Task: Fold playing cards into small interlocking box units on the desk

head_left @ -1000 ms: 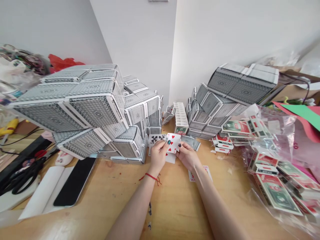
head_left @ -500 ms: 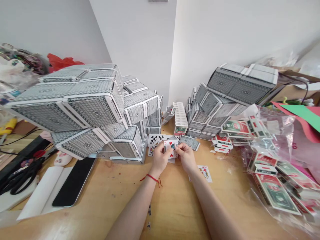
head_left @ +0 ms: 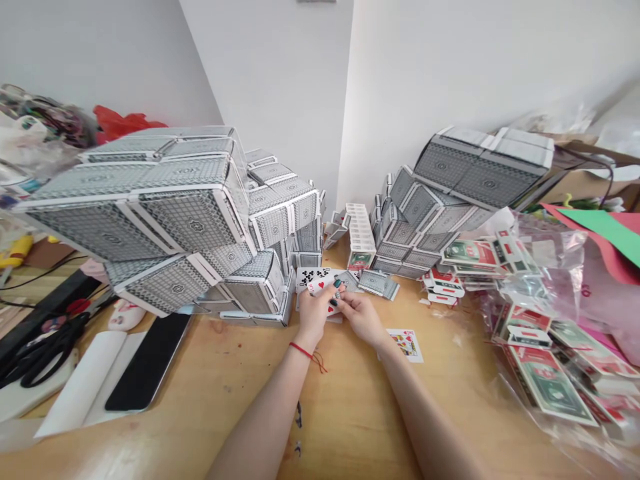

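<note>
My left hand (head_left: 315, 315) pinches a three of hearts playing card (head_left: 321, 285), thumb across its face. My right hand (head_left: 361, 319) is closed at the card's right edge, its fingertips against it and partly hidden. Under and behind the hands lie club cards (head_left: 309, 275), face up. Just right of them are folded grey-backed card pieces (head_left: 379, 284). Another face-up card (head_left: 407, 345) with a picture on it lies beside my right wrist, partly covered by the arm.
Tall structures of grey-backed cards stand at left (head_left: 185, 220) and right (head_left: 425, 220). Between them is a row of card boxes (head_left: 358, 233). A phone (head_left: 150, 363) and scissors (head_left: 55, 353) lie left. Several green and red card packs (head_left: 555, 387) and clear plastic lie right.
The heart card has shifted left and tilted away, and now shows less of its face. My left hand has moved slightly left; my right hand has followed it leftwards.
</note>
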Demonstrator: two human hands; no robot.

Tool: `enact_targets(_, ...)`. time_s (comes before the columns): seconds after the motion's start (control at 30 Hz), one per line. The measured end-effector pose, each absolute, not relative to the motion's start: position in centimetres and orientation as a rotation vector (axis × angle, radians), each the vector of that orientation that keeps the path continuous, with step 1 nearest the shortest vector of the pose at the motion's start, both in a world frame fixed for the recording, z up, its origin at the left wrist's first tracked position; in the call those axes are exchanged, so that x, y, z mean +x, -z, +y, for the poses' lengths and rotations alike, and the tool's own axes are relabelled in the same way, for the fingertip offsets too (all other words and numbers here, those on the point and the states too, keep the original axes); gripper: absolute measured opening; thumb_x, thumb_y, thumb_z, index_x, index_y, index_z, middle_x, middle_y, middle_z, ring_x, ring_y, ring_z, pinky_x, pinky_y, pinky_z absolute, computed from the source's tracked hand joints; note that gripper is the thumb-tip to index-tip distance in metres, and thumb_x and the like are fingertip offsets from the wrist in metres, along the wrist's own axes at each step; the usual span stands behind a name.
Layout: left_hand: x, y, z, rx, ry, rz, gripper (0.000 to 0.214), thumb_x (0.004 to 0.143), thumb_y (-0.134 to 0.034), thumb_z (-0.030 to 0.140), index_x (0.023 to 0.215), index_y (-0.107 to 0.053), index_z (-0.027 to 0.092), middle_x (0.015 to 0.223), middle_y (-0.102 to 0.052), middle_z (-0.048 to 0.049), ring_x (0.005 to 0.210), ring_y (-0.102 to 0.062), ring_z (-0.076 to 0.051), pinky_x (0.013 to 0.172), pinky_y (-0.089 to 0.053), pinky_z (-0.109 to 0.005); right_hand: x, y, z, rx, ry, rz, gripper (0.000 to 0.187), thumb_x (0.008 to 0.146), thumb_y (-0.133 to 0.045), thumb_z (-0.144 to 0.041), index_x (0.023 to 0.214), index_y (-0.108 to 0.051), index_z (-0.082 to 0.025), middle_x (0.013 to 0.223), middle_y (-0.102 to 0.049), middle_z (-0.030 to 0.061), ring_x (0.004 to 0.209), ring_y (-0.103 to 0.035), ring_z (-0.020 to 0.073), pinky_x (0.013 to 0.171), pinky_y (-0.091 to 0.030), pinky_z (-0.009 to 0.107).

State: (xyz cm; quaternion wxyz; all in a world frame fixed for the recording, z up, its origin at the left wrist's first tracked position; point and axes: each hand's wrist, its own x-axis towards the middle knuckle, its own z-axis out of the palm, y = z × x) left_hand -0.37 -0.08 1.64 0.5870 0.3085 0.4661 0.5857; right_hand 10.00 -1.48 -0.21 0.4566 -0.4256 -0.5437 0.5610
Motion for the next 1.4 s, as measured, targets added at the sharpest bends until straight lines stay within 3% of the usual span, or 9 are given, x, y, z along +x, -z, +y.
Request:
enact_targets(0.23,-0.4,-1.9,-0.4,0.717,-1.413,1.113,0.021,0.056,-0.068,0.022,0.073,-0.065,0.01,0.07,-0.068,-0.006,0.062,-0.063,-0.017,0.06,-0.049,-0.027,9.9,0.4,-1.8,-1.085,-1.27,-1.419,0.027,0.076,-0.052,-0.04,0.062,-0.053,-0.017,0.058,-0.044,-0.002,0.056,-0.038,0.0113,0.055,-0.033,0.024)
enact_targets(0.47,-0.3,-1.6,-0.1,0.712,-1.378,1.135,0.023,0.057,-0.067,0.023,0.075,-0.064,0.009,0.068,-0.067,-0.0063,0.06,-0.062,-0.016,0.058,-0.048,-0.027,9.3,-0.1,-1.9,-1.094,-1.357,-1.229,0.03,0.07,-0.058,-0.042,0.053,-0.05,-0.018,0.053,-0.046,-0.0021,0.053,-0.04,0.0116,0.051,-0.034,0.024)
enact_targets(0.6,-0.5,-1.5,0.0,0.833,-1.317,1.118,0.029,0.06,-0.067,0.029,0.082,-0.063,0.01,0.069,-0.065,-0.0053,0.063,-0.06,-0.015,0.059,-0.047,-0.025,9.2,-0.2,-1.8,-1.013,-1.455,-1.044,0.023,0.068,-0.061,-0.04,0.069,-0.057,-0.018,0.059,-0.055,-0.0005,0.056,-0.049,0.0142,0.055,-0.041,0.027)
enact_targets(0.7,-0.8,-1.2,0.0,0.931,-1.318,1.139,0.024,0.07,-0.057,0.035,0.077,-0.061,0.012,0.065,-0.062,-0.0016,0.058,-0.055,-0.011,0.052,-0.042,-0.02,9.5,0.0,-1.7,-0.987,-1.488,-0.905,0.027,0.065,-0.064,-0.035,0.085,-0.054,-0.019,0.057,-0.058,-0.0015,0.052,-0.053,0.015,0.053,-0.045,0.029)
enact_targets(0.83,-1.2,-0.8,-0.1,1.064,-1.375,1.2,0.015,0.072,-0.051,0.023,0.079,-0.062,0.014,0.073,-0.062,-0.0005,0.062,-0.054,-0.01,0.054,-0.04,-0.019,9.8,0.2,-1.6,-1.014,-1.446,-0.808,0.033,0.065,-0.063,-0.03,0.093,-0.047,-0.022,0.053,-0.057,-0.0047,0.046,-0.054,0.0149,0.05,-0.047,0.029)
enact_targets(1.0,-1.2,-0.8,0.1,1.052,-1.362,1.189,0.031,0.071,-0.047,0.014,0.101,-0.051,0.017,0.072,-0.062,-0.0009,0.058,-0.055,-0.011,0.053,-0.042,-0.02,9.7,-0.3,-1.8,-1.028,-1.407,-0.873,0.053,0.068,-0.059,-0.026,0.116,-0.036,-0.024,0.051,-0.057,-0.0063,0.043,-0.055,0.0157,0.048,-0.048,0.03)
enact_targets(1.17,-1.2,-0.8,0.2,1.023,-1.36,1.209,0.02,0.071,-0.048,0.015,0.092,-0.048,0.016,0.068,-0.061,-0.0015,0.054,-0.055,-0.01,0.049,-0.043,-0.02,9.6,-0.3,-1.7,-1.06,-1.368,-0.922,0.049,0.072,-0.056,-0.031,0.117,-0.038,-0.023,0.051,-0.056,-0.0053,0.044,-0.055,0.0153,0.045,-0.044,0.027)
enact_targets(1.3,-1.2,-0.6,0.4,1.015,-1.359,1.224,0.021,0.071,-0.049,0.014,0.091,-0.051,0.015,0.073,-0.063,-0.0033,0.059,-0.058,-0.012,0.052,-0.045,-0.021,9.8,0.4,-1.4,-1.087,-1.302,-0.897,0.039,0.072,-0.058,-0.031,0.108,-0.046,-0.022,0.049,-0.052,-0.0073,0.041,-0.047,0.0098,0.042,-0.036,0.021)
enact_targets(1.4,-1.2,-0.6,0.4,1.022,-1.374,1.222,0.023,0.07,-0.05,0.014,0.093,-0.053,0.015,0.077,-0.064,-0.0048,0.064,-0.06,-0.013,0.053,-0.046,-0.022,9.9,0.4,-1.3,-1.06,-1.34,-0.862,0.043,0.07,-0.059,-0.031,0.11,-0.046,-0.023,0.052,-0.054,-0.0062,0.044,-0.047,0.0098,0.043,-0.038,0.021)
